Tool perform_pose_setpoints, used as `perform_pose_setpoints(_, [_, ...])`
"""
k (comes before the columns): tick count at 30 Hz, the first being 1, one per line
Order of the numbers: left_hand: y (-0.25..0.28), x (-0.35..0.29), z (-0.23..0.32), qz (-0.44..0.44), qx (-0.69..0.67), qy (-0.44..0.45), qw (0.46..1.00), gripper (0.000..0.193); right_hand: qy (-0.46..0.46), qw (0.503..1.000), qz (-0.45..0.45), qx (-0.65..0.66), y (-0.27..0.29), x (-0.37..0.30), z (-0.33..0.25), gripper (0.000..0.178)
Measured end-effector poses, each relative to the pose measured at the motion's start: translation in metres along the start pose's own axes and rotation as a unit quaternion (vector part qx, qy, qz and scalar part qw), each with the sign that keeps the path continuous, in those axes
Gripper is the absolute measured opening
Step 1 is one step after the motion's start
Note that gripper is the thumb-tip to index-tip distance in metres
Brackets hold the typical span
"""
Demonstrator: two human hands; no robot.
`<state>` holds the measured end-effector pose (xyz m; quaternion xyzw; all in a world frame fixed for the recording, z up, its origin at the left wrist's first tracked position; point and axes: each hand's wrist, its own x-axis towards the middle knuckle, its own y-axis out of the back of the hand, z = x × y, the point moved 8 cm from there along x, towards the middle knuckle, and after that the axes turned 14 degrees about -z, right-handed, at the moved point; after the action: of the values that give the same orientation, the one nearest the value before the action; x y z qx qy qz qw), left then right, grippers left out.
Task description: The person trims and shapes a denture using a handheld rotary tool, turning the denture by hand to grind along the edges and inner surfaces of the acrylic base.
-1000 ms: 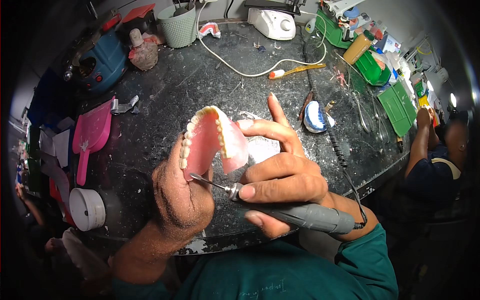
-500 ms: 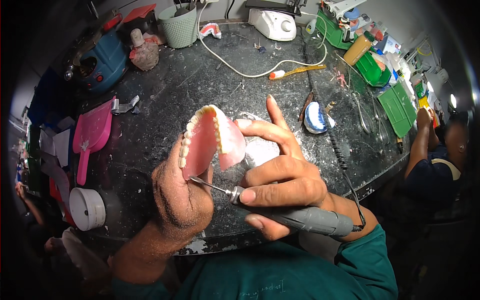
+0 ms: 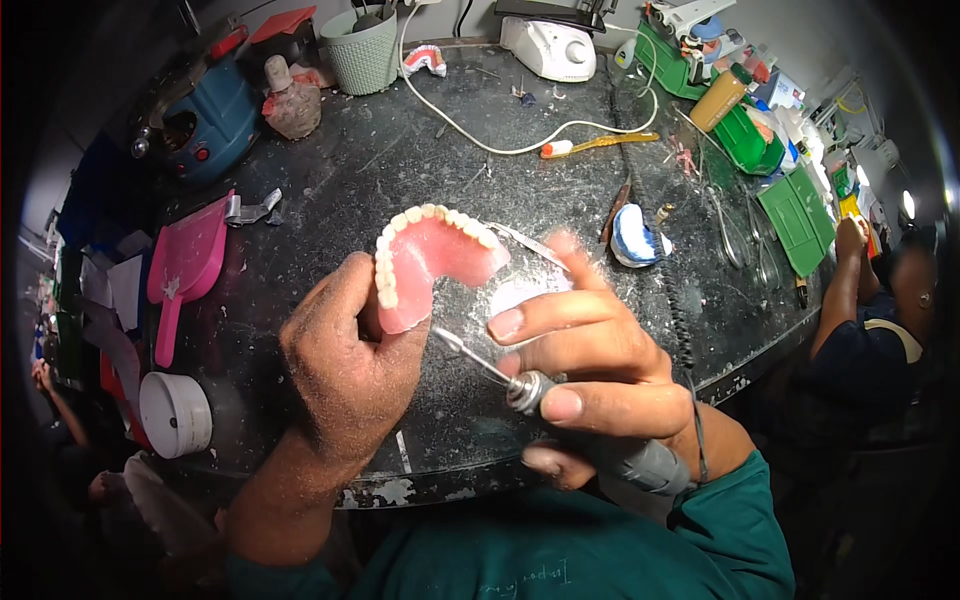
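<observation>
Pinched in my left hand is a pink denture with a curved row of cream teeth, its arch turned to the far side. Fine dust coats that hand. My right hand grips a grey rotary handpiece with a metal collar. From the collar a thin bur points at the denture's near end, with a small gap between them. The right index finger reaches forward, away from the denture. Behind the fingers, a pale, bright round patch lies on the table.
Dusty black table. To the left are a pink dustpan, a round white container and a blue machine. A white control box, an orange toothbrush, a blue-and-white dental mould and green trays lie farther off. Another person sits at right.
The denture has turned in my left hand, so its inner pink face and whole arch show more. My right hand has drawn the handpiece right and back, parting the bur from the denture.
</observation>
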<state>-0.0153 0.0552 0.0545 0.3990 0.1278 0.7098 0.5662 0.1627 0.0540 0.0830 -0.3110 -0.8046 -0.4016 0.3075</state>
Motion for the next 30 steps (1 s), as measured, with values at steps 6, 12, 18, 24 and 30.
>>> perform_pose_setpoints(6, [0.007, -0.003, 0.014, 0.000, 0.041, -0.061, 0.997, 0.033, -0.064, 0.994, 0.044, 0.070, -0.001, -0.001, 0.014, 0.044])
perform_pose_setpoints(12, [0.000, -0.005, 0.023, -0.029, -0.002, -0.136, 0.990, 0.035, -0.036, 0.997, 0.020, -0.065, 0.000, 0.006, 0.012, 0.035])
perform_pose_setpoints(18, [-0.003, -0.005, 0.024, 0.025, -0.120, -0.118, 0.985, 0.027, -0.080, 0.994, 0.061, -0.034, 0.006, 0.000, 0.019, 0.035])
perform_pose_setpoints(24, [-0.007, 0.003, 0.031, -0.035, -0.040, -0.220, 0.974, 0.028, -0.092, 0.993, 0.041, -0.060, 0.007, -0.001, 0.020, 0.040])
perform_pose_setpoints(30, [0.019, 0.003, 0.031, 0.047, 0.040, -0.263, 0.963, 0.018, -0.001, 0.997, 0.048, -0.052, 0.006, 0.001, 0.011, 0.045])
